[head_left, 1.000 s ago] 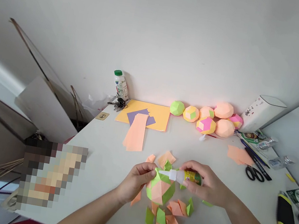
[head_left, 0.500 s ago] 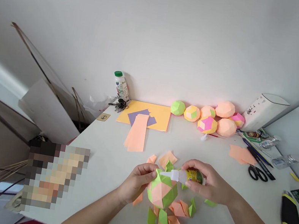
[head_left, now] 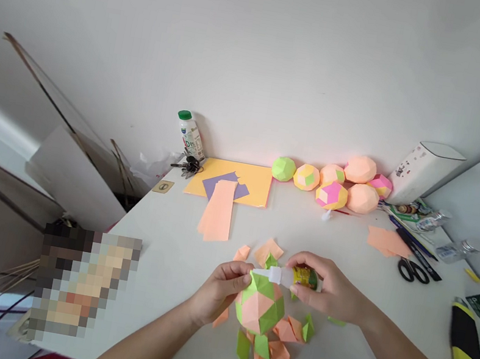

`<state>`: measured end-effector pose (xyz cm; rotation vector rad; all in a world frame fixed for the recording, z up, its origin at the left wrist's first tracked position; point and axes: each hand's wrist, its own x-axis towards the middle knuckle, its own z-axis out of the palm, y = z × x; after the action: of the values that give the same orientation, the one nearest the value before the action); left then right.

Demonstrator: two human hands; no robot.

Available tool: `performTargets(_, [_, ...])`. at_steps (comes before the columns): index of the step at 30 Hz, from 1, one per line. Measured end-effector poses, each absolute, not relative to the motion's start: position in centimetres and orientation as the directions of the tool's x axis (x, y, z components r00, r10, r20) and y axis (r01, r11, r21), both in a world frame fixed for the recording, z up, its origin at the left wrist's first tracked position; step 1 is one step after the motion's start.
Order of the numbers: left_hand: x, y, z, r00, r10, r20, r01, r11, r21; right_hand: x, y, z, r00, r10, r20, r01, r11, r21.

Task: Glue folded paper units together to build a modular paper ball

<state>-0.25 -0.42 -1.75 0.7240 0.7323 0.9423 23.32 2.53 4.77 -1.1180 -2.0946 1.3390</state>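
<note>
My left hand (head_left: 225,288) pinches the upper left edge of a faceted paper ball (head_left: 258,310) in green and peach. In my right hand (head_left: 327,286) is a small glue bottle (head_left: 304,277) with a yellow label, lying nearly level. Its white nozzle tip is at the top of the ball, close to my left fingertips; whether it touches the paper I cannot tell. Folded green paper pieces (head_left: 243,347) and folded peach paper pieces (head_left: 279,352) lie loose on the table under and around the ball.
Finished paper balls (head_left: 331,194) line the wall at the back. Peach strips (head_left: 220,213) rest on a yellow sheet (head_left: 262,183). A drink bottle (head_left: 190,137) stands behind keys (head_left: 190,164). To the right are scissors (head_left: 413,271), pens (head_left: 417,251) and a black-and-yellow case (head_left: 468,346).
My right hand has shifted slightly left with the glue bottle, bringing the nozzle nearer my left fingertips. The ball and my left hand stay almost in place. The camera view has moved a little.
</note>
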Motion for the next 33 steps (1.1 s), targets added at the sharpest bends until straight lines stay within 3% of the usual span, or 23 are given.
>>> performTargets(8, [-0.2,-0.7,-1.4,0.434,0.880,-0.192,-0.508,0.416,0.755,23.6,3.1,4.2,-0.488,0.873,-0.012,0.350,0.183,-0.919])
performTargets(17, [-0.4,-0.7,-1.5,0.447,0.869,-0.211,-0.502,0.439,0.745,24.3,3.0,5.8,-0.664,0.748,0.007,0.294,0.270,-0.917])
performTargets(24, [-0.4,-0.6,-1.3,0.427,0.877,-0.222,-0.497,0.433,0.752,24.0,3.0,5.6,-0.581,0.814,-0.002,0.380,0.269,-0.885])
performTargets(29, [-0.5,-0.5,-1.5,0.428,0.877,-0.218,-0.489,0.428,0.760,24.0,2.8,5.7,-0.654,0.756,0.031,0.339,0.329,-0.881])
performTargets(33, [-0.3,-0.5,-1.5,0.420,0.881,-0.219,-0.497,0.425,0.757,23.8,2.9,5.6,-0.545,0.838,0.018,0.394,0.275,-0.877])
